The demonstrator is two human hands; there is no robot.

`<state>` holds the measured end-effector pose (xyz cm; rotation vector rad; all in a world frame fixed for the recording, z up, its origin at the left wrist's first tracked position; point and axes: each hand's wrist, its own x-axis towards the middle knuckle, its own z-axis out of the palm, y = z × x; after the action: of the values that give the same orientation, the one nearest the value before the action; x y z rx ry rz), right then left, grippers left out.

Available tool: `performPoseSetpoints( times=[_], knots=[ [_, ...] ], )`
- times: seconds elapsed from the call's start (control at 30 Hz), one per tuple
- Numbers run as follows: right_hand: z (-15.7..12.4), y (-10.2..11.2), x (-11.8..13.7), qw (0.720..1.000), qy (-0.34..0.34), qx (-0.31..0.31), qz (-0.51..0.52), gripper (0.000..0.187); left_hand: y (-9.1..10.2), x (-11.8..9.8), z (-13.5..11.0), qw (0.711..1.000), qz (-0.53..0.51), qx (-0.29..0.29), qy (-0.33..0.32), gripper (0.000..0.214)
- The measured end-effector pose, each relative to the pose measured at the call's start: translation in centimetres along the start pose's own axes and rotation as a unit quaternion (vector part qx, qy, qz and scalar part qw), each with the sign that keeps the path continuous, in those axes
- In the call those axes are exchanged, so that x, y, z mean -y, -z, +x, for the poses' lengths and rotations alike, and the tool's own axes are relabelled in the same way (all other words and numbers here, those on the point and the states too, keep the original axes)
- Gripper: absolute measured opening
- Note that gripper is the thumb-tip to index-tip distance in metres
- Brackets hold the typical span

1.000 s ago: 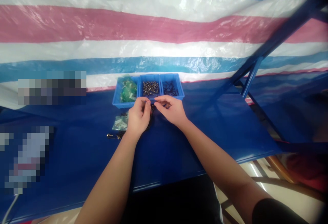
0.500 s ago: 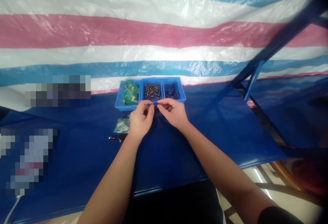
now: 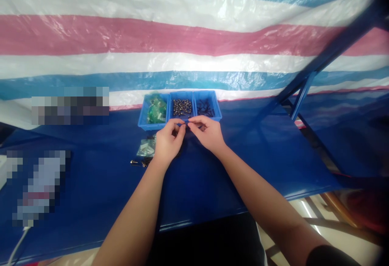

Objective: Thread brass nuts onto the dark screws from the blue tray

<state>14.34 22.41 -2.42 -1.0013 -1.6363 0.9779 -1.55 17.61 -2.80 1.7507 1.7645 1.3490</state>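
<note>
My left hand (image 3: 170,137) and my right hand (image 3: 208,133) meet fingertip to fingertip just in front of three blue bins. Both are pinched, thumb against fingers. A small dark piece seems to sit between them, too small to name. The left bin (image 3: 140,121) holds green plastic packaging. In the middle bin lie many small brass-and-black fittings (image 3: 182,107). Thin black parts (image 3: 205,107) fill the bottom of the right bin. Beside my left wrist are a clear bag of pale pieces (image 3: 146,147) and some dark and brass parts (image 3: 142,163), partly hidden by my hand.
The blue tabletop (image 3: 91,185) runs across the view. Pixelated objects lie at the left, one with a white cable (image 3: 18,243). A blue metal frame (image 3: 299,95) rises at the right. Behind the table hangs a striped plastic sheet (image 3: 194,39).
The view has shifted slightly. My hands stay pinched together in front of the bins, with only slight finger movement.
</note>
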Motion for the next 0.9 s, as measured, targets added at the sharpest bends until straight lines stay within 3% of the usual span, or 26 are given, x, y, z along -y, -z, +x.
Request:
performPoseSetpoints(
  times=[0.9],
  knots=[
    [-0.05,-0.15,-0.25,1.000,-0.002,0.000,-0.013,0.017,0.01,0.12,0.06,1.000,0.010,-0.006,-0.002,0.021]
  ],
)
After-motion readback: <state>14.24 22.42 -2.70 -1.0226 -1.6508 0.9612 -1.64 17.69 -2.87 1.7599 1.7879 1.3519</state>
